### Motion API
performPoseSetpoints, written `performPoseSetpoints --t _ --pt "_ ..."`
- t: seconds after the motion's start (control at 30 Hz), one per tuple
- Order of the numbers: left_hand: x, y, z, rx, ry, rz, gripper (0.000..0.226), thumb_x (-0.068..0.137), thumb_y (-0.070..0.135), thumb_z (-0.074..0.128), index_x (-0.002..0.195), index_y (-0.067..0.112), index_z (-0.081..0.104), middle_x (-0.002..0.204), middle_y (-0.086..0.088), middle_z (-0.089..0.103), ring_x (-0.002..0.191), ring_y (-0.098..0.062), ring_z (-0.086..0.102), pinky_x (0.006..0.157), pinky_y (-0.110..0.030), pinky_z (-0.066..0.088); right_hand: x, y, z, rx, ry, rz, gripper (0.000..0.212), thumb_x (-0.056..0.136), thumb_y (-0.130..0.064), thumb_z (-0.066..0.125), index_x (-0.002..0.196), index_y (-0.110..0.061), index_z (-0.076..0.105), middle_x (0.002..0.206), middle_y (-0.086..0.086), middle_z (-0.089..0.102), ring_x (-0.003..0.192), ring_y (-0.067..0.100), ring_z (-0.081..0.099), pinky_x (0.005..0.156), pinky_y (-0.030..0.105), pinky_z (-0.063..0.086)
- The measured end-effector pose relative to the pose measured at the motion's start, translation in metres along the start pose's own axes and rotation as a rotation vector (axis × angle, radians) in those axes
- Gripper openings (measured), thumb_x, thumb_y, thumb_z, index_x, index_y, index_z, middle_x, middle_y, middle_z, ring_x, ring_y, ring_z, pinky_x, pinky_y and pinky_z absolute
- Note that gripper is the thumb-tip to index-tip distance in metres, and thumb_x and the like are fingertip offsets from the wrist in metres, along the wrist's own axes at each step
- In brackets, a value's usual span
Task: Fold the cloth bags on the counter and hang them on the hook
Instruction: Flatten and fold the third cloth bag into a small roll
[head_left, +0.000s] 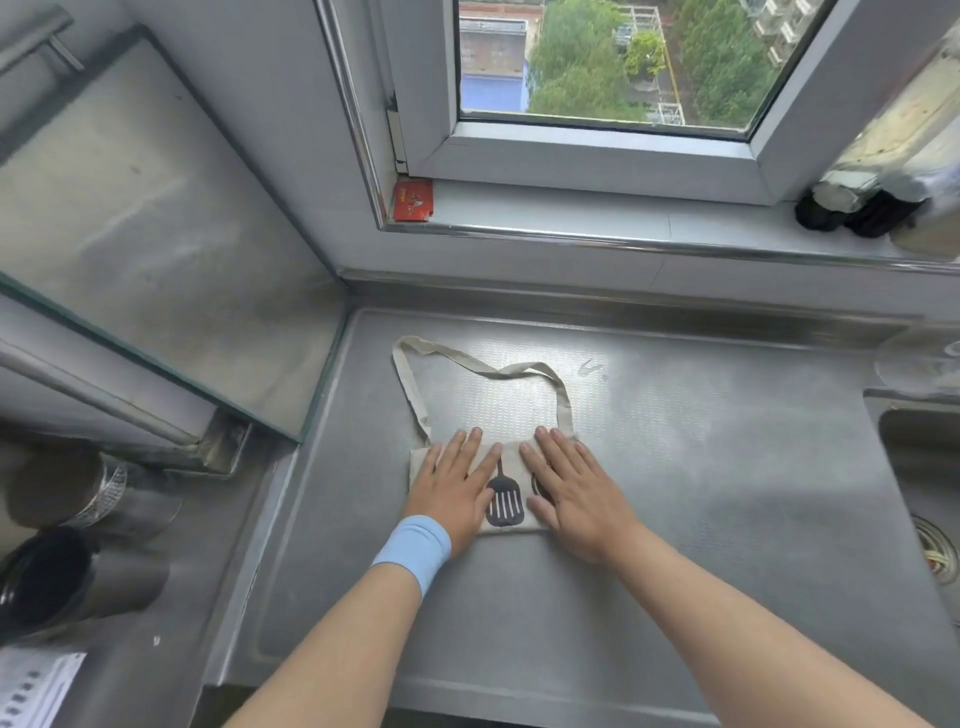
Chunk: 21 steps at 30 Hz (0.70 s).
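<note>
A beige cloth bag (505, 470) with a dark spatula print lies folded into a small rectangle on the steel counter (701, 467). Its long strap (470, 364) loops away from me toward the window. My left hand (454, 491), with a blue wristband, presses flat on the bag's left half, fingers straight. My right hand (574, 491) presses flat on the right half, covering part of the print. No hook is in view.
A sink (930, 483) with a drain opens at the right edge. Metal cylinders (78, 535) stand at lower left beside a glass-edged panel (171, 270). A red packet (413, 200) and dark objects (852, 208) sit on the windowsill.
</note>
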<state>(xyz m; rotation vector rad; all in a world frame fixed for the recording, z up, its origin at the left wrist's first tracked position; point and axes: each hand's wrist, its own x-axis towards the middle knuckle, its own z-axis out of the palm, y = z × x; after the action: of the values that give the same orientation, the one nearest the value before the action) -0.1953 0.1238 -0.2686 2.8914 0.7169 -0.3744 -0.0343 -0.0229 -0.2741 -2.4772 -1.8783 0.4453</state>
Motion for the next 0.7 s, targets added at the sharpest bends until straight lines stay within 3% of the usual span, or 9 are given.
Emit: performPoseSetpoints --t 0.07,0.1,0.17,0.27,0.37,0.43,0.47,0.57,0.7 --pt "-0.009 -0.017 0.003 0.021 0.045 -0.033 0.061 0.094 0.042 0.015 0.153 0.030 0.020 0.161 -0.002 0.011 0.148 -0.023 0.017 0.118 -0.044 0.013 -0.001 0.009 0.000 0.030 -0.026 0.023 0.065 0.099 -0.052 0.020 0.157 -0.031 0.001 0.162 -0.005 -0.015 0.150 0.014 -0.016 0.120 0.032 -0.011" --pt "-0.012 -0.024 0.003 0.022 0.027 -0.051 0.065 0.090 0.044 0.007 0.153 0.031 0.016 0.162 -0.001 0.007 0.149 -0.023 0.012 0.118 -0.044 0.010 -0.002 0.011 0.001 0.036 -0.025 0.041 0.064 0.100 -0.050 0.020 0.157 -0.033 -0.002 0.161 -0.007 -0.018 0.149 0.012 -0.019 0.120 0.032 -0.012" --pt "-0.019 -0.031 0.000 0.021 -0.021 -0.084 0.069 0.087 0.043 0.001 0.154 0.030 0.010 0.162 -0.003 0.002 0.150 -0.023 0.003 0.119 -0.045 0.000 -0.005 0.010 0.002 0.014 0.003 0.057 0.063 0.099 -0.044 0.024 0.158 -0.029 0.007 0.164 -0.001 -0.005 0.151 0.016 -0.008 0.121 0.036 -0.004" --pt "-0.022 -0.029 -0.009 0.100 0.002 -0.111 0.059 0.097 0.040 0.032 0.153 0.028 0.020 0.162 -0.007 0.009 0.150 -0.028 0.005 0.118 -0.048 0.000 -0.008 0.006 0.002 -0.074 0.035 0.077 0.063 0.096 -0.036 0.032 0.155 -0.017 0.025 0.163 0.010 0.016 0.151 0.025 0.012 0.119 0.042 0.009" --pt "-0.019 -0.016 -0.018 0.015 0.125 -0.045 0.060 0.068 0.016 0.074 0.121 0.036 0.053 0.138 -0.002 0.043 0.127 -0.027 0.041 0.101 -0.039 0.032 -0.005 -0.003 -0.008 -0.057 0.091 -0.053 0.060 0.088 -0.016 0.035 0.148 -0.013 0.040 0.156 0.016 0.031 0.142 0.034 0.033 0.114 0.043 0.025" --pt "-0.019 -0.009 -0.022 0.018 0.173 0.023 0.054 0.057 0.007 0.075 0.099 0.033 0.053 0.107 0.001 0.048 0.097 -0.024 0.049 0.082 -0.036 0.037 -0.007 -0.009 -0.014 -0.057 0.080 -0.161 0.055 0.085 -0.017 0.038 0.139 -0.019 0.048 0.139 0.010 0.045 0.121 0.030 0.049 0.101 0.041 0.041" --pt "-0.020 -0.008 -0.021 0.017 0.165 0.039 0.044 0.065 0.008 0.071 0.099 0.031 0.054 0.104 0.000 0.048 0.095 -0.025 0.049 0.080 -0.037 0.037 -0.010 -0.012 -0.018 -0.056 0.065 -0.180 0.050 0.089 -0.026 0.041 0.139 -0.022 0.048 0.133 0.006 0.047 0.116 0.027 0.050 0.097 0.040 0.044" --pt "-0.027 -0.015 -0.020 -0.059 0.088 -0.035 0.025 0.090 0.031 0.048 0.114 0.031 0.053 0.118 0.001 0.046 0.111 -0.026 0.045 0.089 -0.036 0.035 -0.016 -0.012 -0.024 -0.073 0.055 -0.176 0.063 0.084 -0.056 0.050 0.136 -0.021 0.052 0.130 0.004 0.050 0.114 0.023 0.050 0.095 0.038 0.047" --pt "-0.039 -0.034 -0.022 -0.212 0.004 0.058 0.065 0.068 0.074 0.043 0.117 0.033 0.052 0.126 0.008 0.041 0.119 -0.018 0.033 0.106 -0.034 0.033 -0.012 -0.008 -0.031 -0.191 0.113 -0.273 0.043 0.079 -0.044 0.046 0.106 -0.017 0.065 0.108 0.001 0.062 0.086 0.021 0.062 0.060 0.030 0.050"
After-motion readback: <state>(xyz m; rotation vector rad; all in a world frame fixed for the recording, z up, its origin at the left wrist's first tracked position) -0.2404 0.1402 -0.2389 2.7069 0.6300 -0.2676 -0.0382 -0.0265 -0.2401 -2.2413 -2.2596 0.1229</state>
